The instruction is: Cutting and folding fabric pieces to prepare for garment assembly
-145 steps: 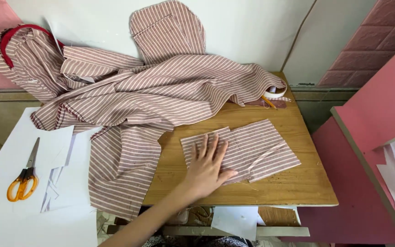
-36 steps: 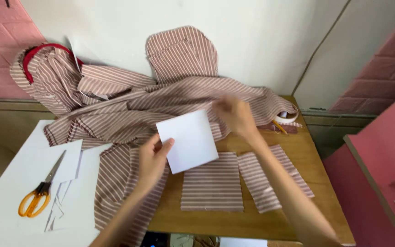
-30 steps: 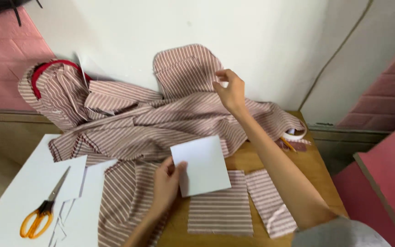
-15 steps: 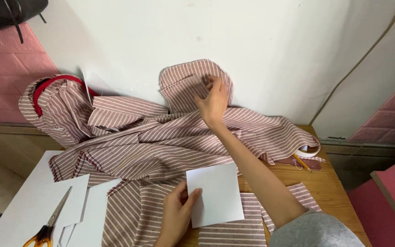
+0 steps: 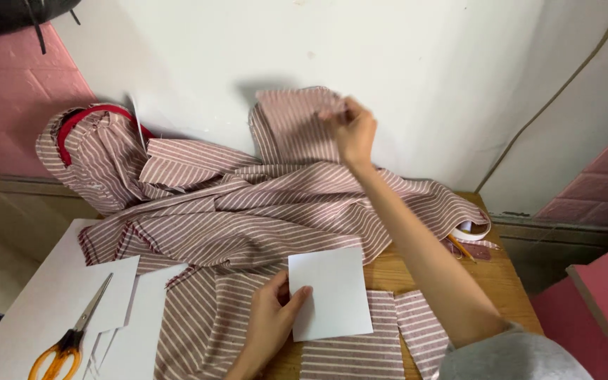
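My left hand [image 5: 270, 325] holds a white square paper card [image 5: 330, 293] by its left edge, over the wooden table [image 5: 416, 276]. My right hand [image 5: 352, 129] reaches far back and pinches the top of the striped pink-and-white fabric [image 5: 262, 211] where it leans against the white wall. Two cut striped fabric pieces [image 5: 374, 345] lie flat on the table just below the card.
Orange-handled scissors [image 5: 65, 345] lie on white paper sheets [image 5: 51, 295] at the lower left. A tape roll [image 5: 474, 229] and a pencil [image 5: 461, 248] sit at the table's right end. Pink panels stand at the right; a red band [image 5: 86, 119] tops the fabric at left.
My right hand has gone from the card up to the fabric by the wall and gripped it. My left hand kept the card, and my view tilted upward.
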